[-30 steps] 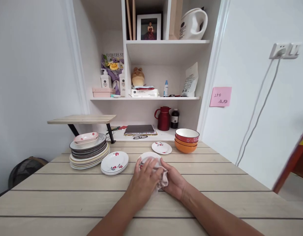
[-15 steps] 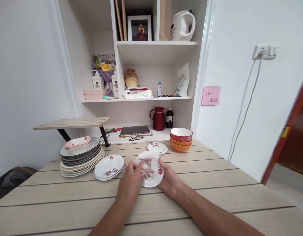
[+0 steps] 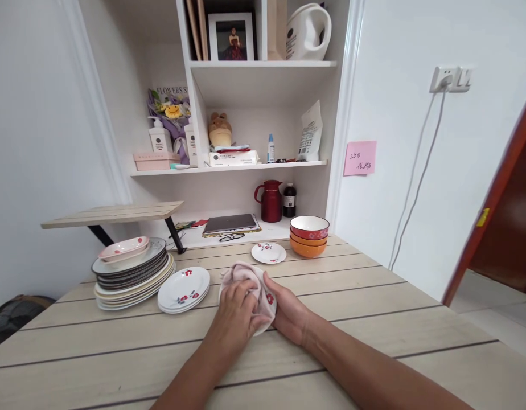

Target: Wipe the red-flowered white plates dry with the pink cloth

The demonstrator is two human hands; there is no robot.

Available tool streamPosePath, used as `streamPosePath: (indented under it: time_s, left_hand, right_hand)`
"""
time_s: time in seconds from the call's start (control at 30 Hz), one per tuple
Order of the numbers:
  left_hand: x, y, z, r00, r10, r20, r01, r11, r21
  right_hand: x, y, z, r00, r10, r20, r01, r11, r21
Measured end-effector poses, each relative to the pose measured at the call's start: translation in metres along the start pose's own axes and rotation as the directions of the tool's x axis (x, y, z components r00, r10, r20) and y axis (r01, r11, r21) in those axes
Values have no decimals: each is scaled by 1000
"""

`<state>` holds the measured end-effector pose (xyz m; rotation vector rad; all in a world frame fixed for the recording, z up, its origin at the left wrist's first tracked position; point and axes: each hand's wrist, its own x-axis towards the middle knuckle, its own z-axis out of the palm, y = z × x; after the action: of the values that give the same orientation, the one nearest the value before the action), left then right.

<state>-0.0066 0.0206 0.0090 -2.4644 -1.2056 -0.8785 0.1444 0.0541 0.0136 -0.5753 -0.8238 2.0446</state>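
My left hand (image 3: 237,310) presses a pale pink cloth (image 3: 250,274) against a white plate with red flowers (image 3: 270,298). The cloth covers most of that plate. My right hand (image 3: 291,312) grips the plate by its right edge, thumb on the rim and fingers beneath, out of sight. Just left of my hands lies a short stack of matching flowered plates (image 3: 184,290). Beyond them, one small flowered plate (image 3: 268,253) rests on the wooden table (image 3: 357,336).
At the left stands a tall stack of mixed plates (image 3: 130,279) topped by pink-dotted dishes (image 3: 123,249), near a raised wooden shelf (image 3: 113,213). Red and orange bowls (image 3: 309,236) are stacked at the back right. Behind are a laptop (image 3: 229,224), glasses (image 3: 231,237) and a red jug (image 3: 271,201).
My left hand has shifted over the plate, and the cloth now spreads across more of it, up to its far rim. My right hand keeps its hold. The view has turned slightly.
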Motion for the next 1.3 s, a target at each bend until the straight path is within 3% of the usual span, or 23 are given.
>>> streamPosePath:
  time_s: [0.17, 0.33, 0.43, 0.5, 0.6, 0.73, 0.8, 0.93, 1.0, 1.1, 1.23, 1.3]
  left_hand:
    - [0, -4, 7, 981, -25, -193, 23, 1000, -10]
    - [4, 3, 2, 967, -196, -163, 209, 976, 67]
    - [4, 4, -2, 958, -217, -188, 249, 954, 166]
    - [3, 2, -1, 964, -182, -195, 219, 958, 185]
    - [1, -2, 5, 993, -22, -116, 43, 981, 188]
    - [2, -4, 9, 986, 153, -72, -127, 950, 286]
    - [5, -6, 6, 986, 135, -95, -92, 927, 363]
    - [8, -16, -1, 975, -19, -220, 124, 872, 473]
    - [6, -20, -2, 970, -33, -241, 152, 856, 495]
    - [1, -13, 3, 977, 107, -183, -9, 883, 470]
    - [-1, 7, 10, 931, 329, -156, -251, 891, 379]
    - [1, 10, 13, 935, 326, -137, -263, 901, 345]
  right_hand:
    - [0, -2, 4, 999, 5, 36, -7, 998, 66]
    - [0, -4, 5, 996, 18, 86, -27, 994, 102]
    - [2, -5, 3, 993, 10, 115, -26, 991, 134]
    - [3, -4, 2, 993, 11, 116, -27, 990, 140]
    - [3, -3, 0, 997, 20, 68, -28, 994, 109]
    - [1, 0, 1, 999, 4, 41, -8, 997, 82]
    - [0, 1, 3, 999, -26, 43, 23, 997, 76]
    - [3, 1, 4, 999, -40, 31, 37, 993, 111]
    - [6, 0, 3, 999, -32, 35, 25, 984, 177]
    - [6, -4, 1, 999, -40, 28, 31, 966, 257]
    - [-2, -7, 4, 996, 76, 52, -86, 964, 252]
    - [-6, -5, 7, 989, 132, 68, -144, 963, 226]
